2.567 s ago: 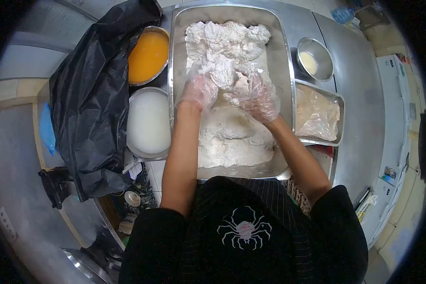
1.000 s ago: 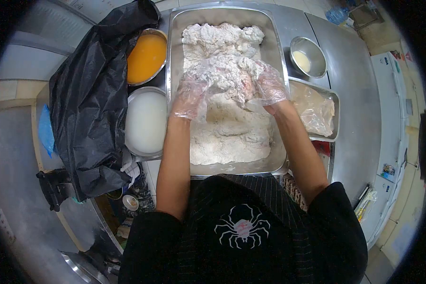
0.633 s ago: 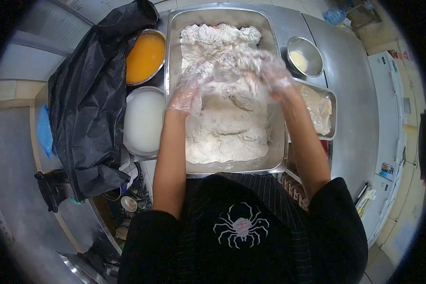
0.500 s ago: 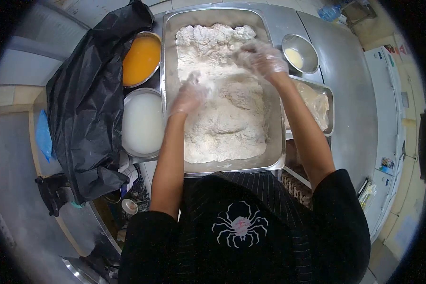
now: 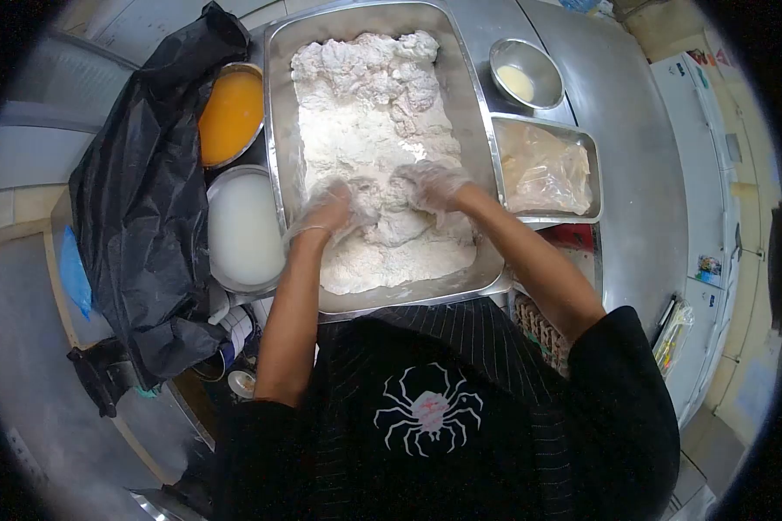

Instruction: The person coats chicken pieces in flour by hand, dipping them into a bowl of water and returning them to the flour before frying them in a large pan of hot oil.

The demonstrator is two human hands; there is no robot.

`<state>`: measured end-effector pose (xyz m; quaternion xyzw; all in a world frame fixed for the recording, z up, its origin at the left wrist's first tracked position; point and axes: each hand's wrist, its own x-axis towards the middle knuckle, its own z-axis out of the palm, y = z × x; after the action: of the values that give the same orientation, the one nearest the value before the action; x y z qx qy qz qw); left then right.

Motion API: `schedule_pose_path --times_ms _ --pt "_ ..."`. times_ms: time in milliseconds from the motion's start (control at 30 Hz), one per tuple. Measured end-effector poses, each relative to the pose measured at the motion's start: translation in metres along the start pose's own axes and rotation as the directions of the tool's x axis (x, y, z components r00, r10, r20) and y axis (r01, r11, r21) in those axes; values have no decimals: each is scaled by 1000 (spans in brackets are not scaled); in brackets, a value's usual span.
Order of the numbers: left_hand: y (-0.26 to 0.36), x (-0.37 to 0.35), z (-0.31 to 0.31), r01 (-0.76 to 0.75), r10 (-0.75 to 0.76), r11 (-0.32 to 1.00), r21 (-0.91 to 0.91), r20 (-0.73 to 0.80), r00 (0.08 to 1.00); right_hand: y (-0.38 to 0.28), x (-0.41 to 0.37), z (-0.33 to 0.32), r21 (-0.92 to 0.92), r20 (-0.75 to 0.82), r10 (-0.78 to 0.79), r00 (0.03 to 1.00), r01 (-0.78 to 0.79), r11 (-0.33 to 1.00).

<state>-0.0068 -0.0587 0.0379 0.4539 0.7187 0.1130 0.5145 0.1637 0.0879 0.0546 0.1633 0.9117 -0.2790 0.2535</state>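
Observation:
A deep steel pan [image 5: 280, 148] holds white flour [image 5: 347, 143]. Lumpy flour-coated pieces [image 5: 365, 69] are heaped along its far end. In the near half of the pan, both my hands wear clear plastic gloves dusted with flour. My left hand [image 5: 332, 211] curls its fingers against a floury lump [image 5: 397, 226] from the left. From the right, my right hand [image 5: 434, 185] has its fingers bent around the far side of the same lump. Flour covers the fingertips, and the coating hides what the lump is.
Left of the pan stand a bowl of orange liquid [image 5: 232, 117] and a bowl of whitish liquid [image 5: 245, 227], beside a black plastic sheet [image 5: 152, 208]. On the right are a small steel bowl [image 5: 539, 74] and a tray [image 5: 595, 174] with a plastic bag of pale contents [image 5: 547, 169].
Both hands have come down into the flour in the near half, the right one moving nearer to me and to the left. They now meet around a floury lump. The view has shifted slightly.

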Motion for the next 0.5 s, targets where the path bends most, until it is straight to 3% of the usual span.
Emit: schedule_pose_path --times_ms 67,100,133,167,200,233,267,300,333,367,433,467,500 --pt "-22 16 6 -22 176 902 432 -321 930 -12 -10 -12 -7 24 61 998 -61 998" --pt "-21 24 12 -26 176 902 431 -312 934 -19 -11 -13 -21 38 120 992 -119 993" --pt "-3 28 16 51 119 799 599 -241 963 -26 2 4 -58 -131 223 966 -232 971" --pt "10 32 22 108 48 658 745 -185 982 -34 18 20 -57 -131 225 966 -233 971" --pt "-4 39 50 218 411 579 786 -512 754 -42 34 37 -136 -238 195 952 -232 963" --pt "-2 41 47 220 412 577 787 -513 753 -42 47 51 -216 -344 153 926 -237 947" --pt "2 44 42 175 250 692 700 -461 852 -40 55 55 -328 -423 12 906 -165 930" --pt "4 44 39 156 89 794 587 -367 926 -31 58 57 -328 -421 10 907 -162 931" --pt "-9 49 41 150 49 897 416 -432 901 -27 50 46 -289 -272 24 962 -106 952" --pt "-7 44 42 152 49 895 419 -433 900 -28 40 33 -238 -120 30 992 -58 969" --pt "9 28 33 235 -66 884 403 -391 918 -34 17 8 -308 -168 80 983 -130 942" --pt "12 21 22 231 -55 884 407 -399 915 -24 10 -1 -352 -69 -30 997 4 936" --pt "11 11 8 126 -3 897 423 -281 960 -16 5 -8 -382 42 -138 990 143 913"
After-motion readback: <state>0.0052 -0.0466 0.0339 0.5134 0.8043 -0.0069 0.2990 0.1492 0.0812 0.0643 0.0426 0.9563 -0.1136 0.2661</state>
